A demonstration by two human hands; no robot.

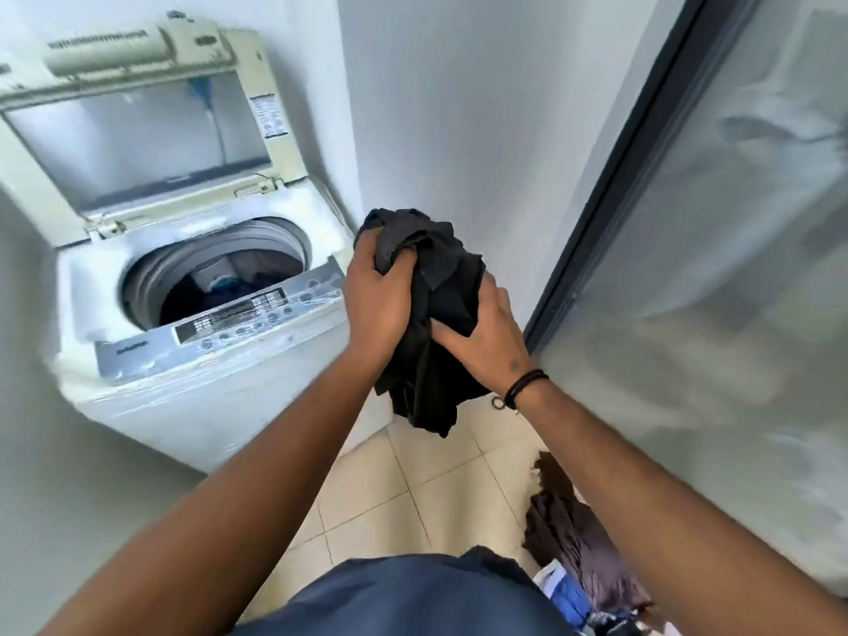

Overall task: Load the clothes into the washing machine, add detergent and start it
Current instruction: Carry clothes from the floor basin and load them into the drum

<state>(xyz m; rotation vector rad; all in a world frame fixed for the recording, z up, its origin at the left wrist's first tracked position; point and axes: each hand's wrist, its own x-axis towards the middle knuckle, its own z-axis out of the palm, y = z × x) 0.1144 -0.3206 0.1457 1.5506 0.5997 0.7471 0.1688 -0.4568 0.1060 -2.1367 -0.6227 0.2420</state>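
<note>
- Control panel (229,321) of the washing machine (192,397): button labels and display text too small and blurred to read.
- Drum (215,273): its front rim hides the lower part; the clothes inside (229,284) cannot be told apart.
- Black garment (431,323): bunched, type indeterminate; it covers fingers of both hands.
- Floor pile (578,543): cut off by the bottom edge.
- Lid sticker (270,117): illegible.

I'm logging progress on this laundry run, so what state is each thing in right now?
Washing machine: lid raised, drum partly filled with clothes.
Black garment: bunched, held in the air to the right of the machine.
Left hand: grips the garment's top.
Right hand: grips the garment lower down.
Clothes pile: on the floor, not yet loaded.
</note>
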